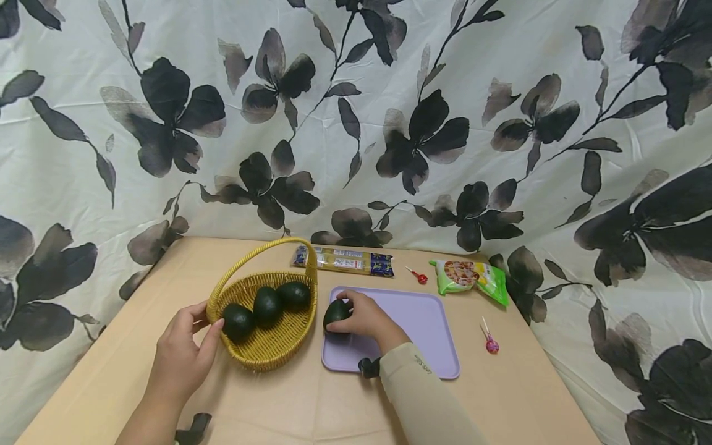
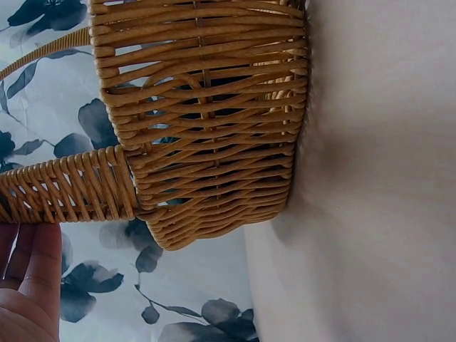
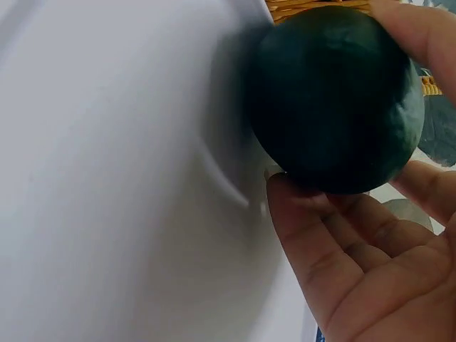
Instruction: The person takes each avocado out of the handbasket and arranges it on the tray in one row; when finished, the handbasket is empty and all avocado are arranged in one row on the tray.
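My right hand [image 1: 364,318] holds a dark green avocado [image 1: 337,315] over the left side of a lilac tray [image 1: 414,334]. In the right wrist view the avocado [image 3: 331,103] sits between thumb and fingers, close to the tray's surface. My left hand [image 1: 186,352] grips the yellow wicker basket [image 1: 267,358] where its handle meets the left rim. From the left wrist, the fingers [image 2: 39,260] show at the woven handle [image 2: 68,187]. Inside the basket lie three more avocados [image 1: 268,307], side by side.
Behind the tray lies a long gold and blue packet [image 1: 350,261]. A red lollipop [image 1: 421,279] and a green snack bag [image 1: 470,279] are at the back right, with a pink lollipop [image 1: 492,345] right of the tray. A floral curtain [image 1: 356,123] hangs behind the table.
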`<act>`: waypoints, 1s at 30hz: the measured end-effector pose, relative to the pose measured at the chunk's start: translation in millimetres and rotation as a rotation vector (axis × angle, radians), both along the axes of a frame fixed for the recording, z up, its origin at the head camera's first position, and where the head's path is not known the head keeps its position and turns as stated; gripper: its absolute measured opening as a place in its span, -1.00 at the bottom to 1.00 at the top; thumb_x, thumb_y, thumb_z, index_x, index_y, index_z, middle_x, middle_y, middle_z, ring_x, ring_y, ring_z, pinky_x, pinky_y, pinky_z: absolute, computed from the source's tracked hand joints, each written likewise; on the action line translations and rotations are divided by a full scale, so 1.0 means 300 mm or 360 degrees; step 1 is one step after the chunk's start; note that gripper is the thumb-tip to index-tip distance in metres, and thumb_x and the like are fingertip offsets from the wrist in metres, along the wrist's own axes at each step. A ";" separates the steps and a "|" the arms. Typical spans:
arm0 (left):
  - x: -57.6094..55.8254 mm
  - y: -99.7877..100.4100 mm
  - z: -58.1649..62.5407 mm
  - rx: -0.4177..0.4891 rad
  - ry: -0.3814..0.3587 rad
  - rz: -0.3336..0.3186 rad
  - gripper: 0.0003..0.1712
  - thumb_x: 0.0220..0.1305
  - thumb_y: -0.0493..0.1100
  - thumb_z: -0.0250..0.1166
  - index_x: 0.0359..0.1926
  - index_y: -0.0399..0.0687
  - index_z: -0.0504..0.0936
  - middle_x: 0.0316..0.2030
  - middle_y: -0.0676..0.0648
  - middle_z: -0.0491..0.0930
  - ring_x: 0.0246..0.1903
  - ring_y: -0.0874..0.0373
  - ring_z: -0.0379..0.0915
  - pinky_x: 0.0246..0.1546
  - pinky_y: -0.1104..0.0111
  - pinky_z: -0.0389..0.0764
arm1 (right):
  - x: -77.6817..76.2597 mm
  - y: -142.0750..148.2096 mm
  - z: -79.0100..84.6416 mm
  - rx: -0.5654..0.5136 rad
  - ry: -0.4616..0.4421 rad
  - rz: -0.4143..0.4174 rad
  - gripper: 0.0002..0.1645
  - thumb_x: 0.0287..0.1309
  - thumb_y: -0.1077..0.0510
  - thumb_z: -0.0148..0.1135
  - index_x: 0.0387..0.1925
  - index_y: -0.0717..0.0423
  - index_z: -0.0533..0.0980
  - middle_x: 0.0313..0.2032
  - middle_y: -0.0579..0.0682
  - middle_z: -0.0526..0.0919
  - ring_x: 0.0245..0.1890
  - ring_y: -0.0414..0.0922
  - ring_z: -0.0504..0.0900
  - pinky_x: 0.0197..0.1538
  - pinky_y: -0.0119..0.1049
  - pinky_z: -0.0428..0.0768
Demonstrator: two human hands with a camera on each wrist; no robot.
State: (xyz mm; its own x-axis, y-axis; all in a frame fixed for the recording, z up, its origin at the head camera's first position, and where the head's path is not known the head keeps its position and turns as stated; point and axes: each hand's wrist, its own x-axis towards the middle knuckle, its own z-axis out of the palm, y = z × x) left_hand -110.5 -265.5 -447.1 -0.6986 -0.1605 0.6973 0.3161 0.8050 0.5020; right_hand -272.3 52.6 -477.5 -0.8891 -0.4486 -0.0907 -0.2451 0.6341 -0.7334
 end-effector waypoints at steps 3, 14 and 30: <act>0.000 -0.001 -0.001 0.0000 0.0003 -0.0004 -0.46 0.18 -0.43 0.43 0.17 -0.40 0.47 0.00 -0.23 0.62 -0.08 -0.13 0.59 0.14 0.95 0.25 | 0.001 0.002 -0.003 0.0010 0.0004 -0.0005 -0.03 -0.15 -0.19 0.66 0.30 0.02 0.49 -0.03 0.05 0.67 -0.09 -0.09 0.61 0.06 -0.14 0.69; 0.001 -0.001 -0.001 -0.0009 0.0013 -0.0013 -0.46 0.17 -0.44 0.43 0.16 -0.42 0.47 -0.03 -0.25 0.61 -0.08 -0.16 0.61 0.14 0.95 0.23 | 0.006 0.013 -0.007 0.0010 -0.0047 0.0063 -0.05 -0.01 -0.24 0.55 0.36 0.08 0.49 0.07 0.09 0.70 0.04 -0.05 0.63 0.21 -0.05 0.65; -0.004 -0.004 -0.004 -0.0016 0.0015 -0.0022 -0.48 0.19 -0.43 0.42 0.16 -0.41 0.46 -0.03 -0.26 0.61 -0.06 -0.17 0.63 0.14 0.96 0.22 | 0.010 0.037 -0.015 0.0015 0.0004 0.0009 -0.10 -0.02 -0.25 0.55 0.31 0.02 0.53 0.02 0.07 0.68 -0.04 -0.07 0.61 0.11 -0.08 0.68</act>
State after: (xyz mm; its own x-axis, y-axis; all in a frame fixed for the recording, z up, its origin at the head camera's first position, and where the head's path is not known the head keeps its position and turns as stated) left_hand -111.9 -266.8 -448.4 -0.6942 -0.1437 0.7053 0.3319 0.8056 0.4908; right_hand -269.3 63.7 -481.8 -0.8869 -0.4527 -0.0925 -0.2506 0.6394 -0.7269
